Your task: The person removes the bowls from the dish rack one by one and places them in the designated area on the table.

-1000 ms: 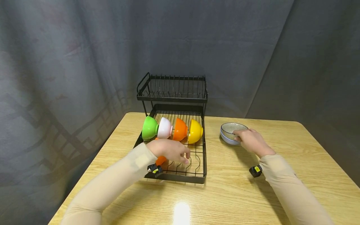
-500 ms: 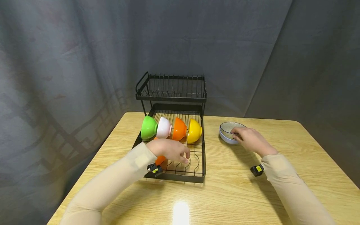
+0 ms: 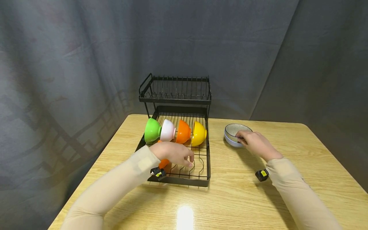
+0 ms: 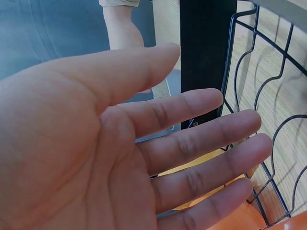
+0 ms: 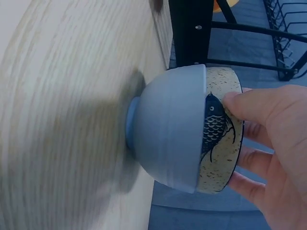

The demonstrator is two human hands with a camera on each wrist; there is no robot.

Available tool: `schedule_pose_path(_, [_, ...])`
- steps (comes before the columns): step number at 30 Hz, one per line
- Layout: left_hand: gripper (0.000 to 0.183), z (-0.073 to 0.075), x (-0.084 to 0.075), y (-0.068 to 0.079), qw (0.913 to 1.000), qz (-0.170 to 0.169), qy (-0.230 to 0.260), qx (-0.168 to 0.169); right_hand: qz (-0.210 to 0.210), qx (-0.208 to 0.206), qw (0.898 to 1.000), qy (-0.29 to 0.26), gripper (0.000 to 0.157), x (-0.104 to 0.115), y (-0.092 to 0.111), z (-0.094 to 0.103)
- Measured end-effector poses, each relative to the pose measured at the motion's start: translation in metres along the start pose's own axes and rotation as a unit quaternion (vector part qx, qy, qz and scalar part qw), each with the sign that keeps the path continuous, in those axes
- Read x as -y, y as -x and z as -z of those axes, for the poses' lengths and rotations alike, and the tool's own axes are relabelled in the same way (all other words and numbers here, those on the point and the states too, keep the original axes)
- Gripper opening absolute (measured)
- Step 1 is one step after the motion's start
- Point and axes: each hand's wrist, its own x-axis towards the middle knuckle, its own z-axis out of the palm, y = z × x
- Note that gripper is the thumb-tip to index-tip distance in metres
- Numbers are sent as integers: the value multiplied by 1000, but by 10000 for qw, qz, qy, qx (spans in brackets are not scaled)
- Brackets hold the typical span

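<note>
Glossy coloured bowls [image 3: 182,132], left; black metal rack [image 3: 184,181]; smooth speckled bowl [image 5: 223,148], right; wood-grained surface [image 3: 244,198]; matt cloth curtain [image 3: 230,57], far.

Head view: the left hand [image 3: 173,153] and left sleeve [image 3: 109,188] cover most of an orange bowl [image 3: 164,164] on the rack [image 3: 184,181]; we see slivers only. The right hand [image 3: 257,143] hides part of the near rim of the speckled bowl [image 5: 220,167]. Its lower part sits out of sight inside the pale blue bowl [image 5: 168,129], so we cannot trace the whole fish drawing [image 5: 213,127].

Left wrist view: palm cropped at left; orange surfaces [image 4: 240,216] cut by the bottom edge, which bowl unclear to us. Right wrist view: right hand cropped, rack cut at top.
</note>
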Motion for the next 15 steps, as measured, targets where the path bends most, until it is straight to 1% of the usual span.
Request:
schedule_pose_path(6, [25, -1, 1, 0, 10000, -15, -42, -15, -58, 47, 10000, 12, 11, 0, 0, -3])
schedule_pose_path(10, [24, -1, 0, 0, 10000, -5, -15, -27, -59, 50, 10000, -26, 11, 1, 0, -3])
schedule_pose_path(15, [22, -1, -1, 0, 10000, 2, 24, -24, -120, 210, 9996, -137, 15, 1, 0, -1])
